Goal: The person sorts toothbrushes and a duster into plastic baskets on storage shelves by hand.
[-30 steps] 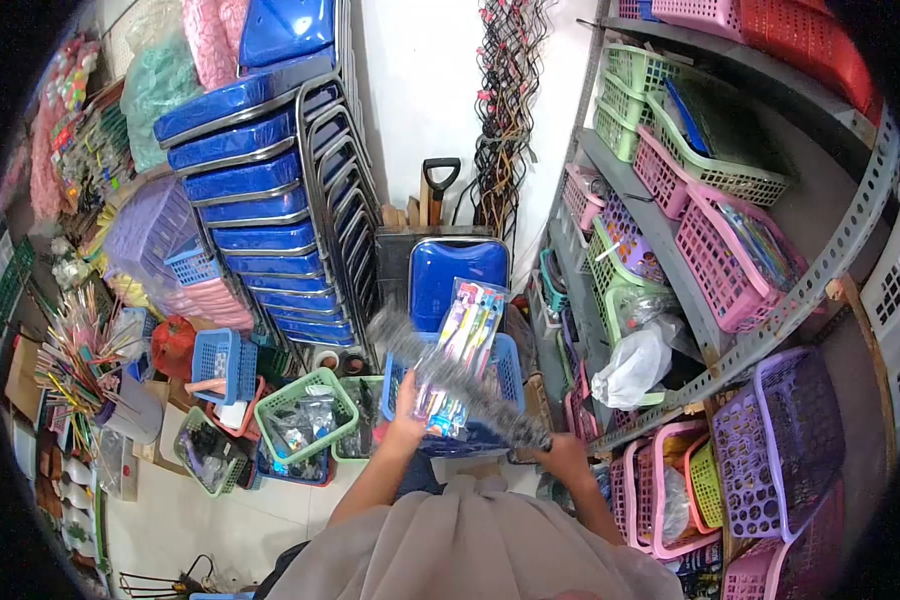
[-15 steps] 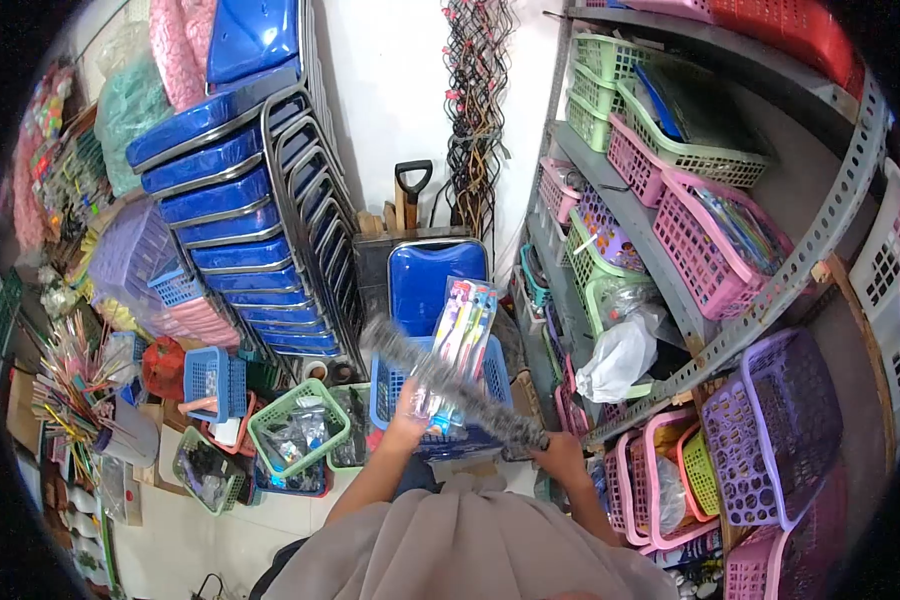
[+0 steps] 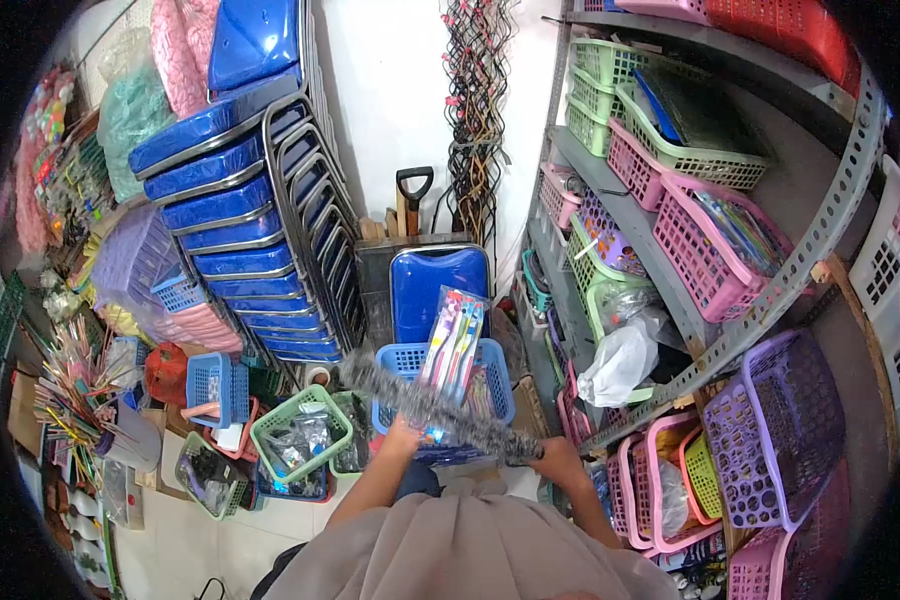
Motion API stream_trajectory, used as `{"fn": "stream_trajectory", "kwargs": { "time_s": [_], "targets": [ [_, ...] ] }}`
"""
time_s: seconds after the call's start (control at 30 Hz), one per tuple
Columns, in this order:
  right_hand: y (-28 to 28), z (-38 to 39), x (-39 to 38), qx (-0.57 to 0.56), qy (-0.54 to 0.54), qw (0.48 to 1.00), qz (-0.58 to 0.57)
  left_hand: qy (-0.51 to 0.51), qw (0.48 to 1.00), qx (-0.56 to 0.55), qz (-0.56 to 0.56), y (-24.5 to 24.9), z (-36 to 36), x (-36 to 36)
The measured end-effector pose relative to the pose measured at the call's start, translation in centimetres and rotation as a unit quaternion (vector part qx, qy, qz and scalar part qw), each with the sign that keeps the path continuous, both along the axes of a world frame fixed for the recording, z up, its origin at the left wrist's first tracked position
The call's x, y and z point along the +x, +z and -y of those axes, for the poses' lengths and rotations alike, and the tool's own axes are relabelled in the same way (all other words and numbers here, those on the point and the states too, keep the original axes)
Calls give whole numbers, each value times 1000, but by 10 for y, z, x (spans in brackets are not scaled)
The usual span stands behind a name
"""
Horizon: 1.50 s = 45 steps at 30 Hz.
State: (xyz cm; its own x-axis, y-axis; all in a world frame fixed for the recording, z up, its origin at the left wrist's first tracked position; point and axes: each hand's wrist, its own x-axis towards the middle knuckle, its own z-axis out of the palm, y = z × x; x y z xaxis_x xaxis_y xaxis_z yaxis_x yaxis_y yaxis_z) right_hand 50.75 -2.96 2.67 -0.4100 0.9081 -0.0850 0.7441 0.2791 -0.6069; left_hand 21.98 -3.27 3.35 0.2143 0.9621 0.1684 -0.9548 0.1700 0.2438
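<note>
My right hand [image 3: 558, 462] is closed round the end of a grey fluffy duster [image 3: 440, 412]. The duster slants up to the left across my front, over the blue basket [image 3: 500, 362]. With my left hand [image 3: 402, 438] I grip the lower end of clear-wrapped packs of toothbrushes [image 3: 454, 340], pink, yellow and blue, tilted above the basket. The duster crosses in front of the lower packs and hides part of my left fingers. More packaged items [image 3: 482, 392] lie in the basket, in front of a blue chair back [image 3: 440, 280].
Stacked blue chairs [image 3: 225, 225] rise at left. A green basket [image 3: 300, 435] of small packets and a small blue basket [image 3: 217, 388] stand below them. On the right, a metal shelf [image 3: 630, 215] carries pink baskets [image 3: 705, 245]; a purple basket [image 3: 780, 430] stands nearer.
The duster has swung a little left and down across the basket. The toothbrush packs and my left hand have lowered slightly; my right hand has shifted a little left.
</note>
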Motion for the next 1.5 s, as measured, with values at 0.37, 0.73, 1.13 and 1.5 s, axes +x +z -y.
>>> {"fn": "stream_trajectory", "kwargs": {
  "time_s": [0.37, 0.73, 1.13, 1.5],
  "targets": [
    [16, 1, 0, 46, -148, 930, -333, -72, 959, -131, -240, -7, -14, -7],
    [30, -6, 20, 87, -151, 984, 45, 74, 828, -57, -553, 16, -9, 10],
    [-27, -11, 22, 36, -116, 993, -11, 6, 905, -98, -414, 8, -2, 11],
    [-9, 0, 8, 38, -67, 997, 19, -27, 950, -205, -233, 8, 2, 0]
  ]
}}
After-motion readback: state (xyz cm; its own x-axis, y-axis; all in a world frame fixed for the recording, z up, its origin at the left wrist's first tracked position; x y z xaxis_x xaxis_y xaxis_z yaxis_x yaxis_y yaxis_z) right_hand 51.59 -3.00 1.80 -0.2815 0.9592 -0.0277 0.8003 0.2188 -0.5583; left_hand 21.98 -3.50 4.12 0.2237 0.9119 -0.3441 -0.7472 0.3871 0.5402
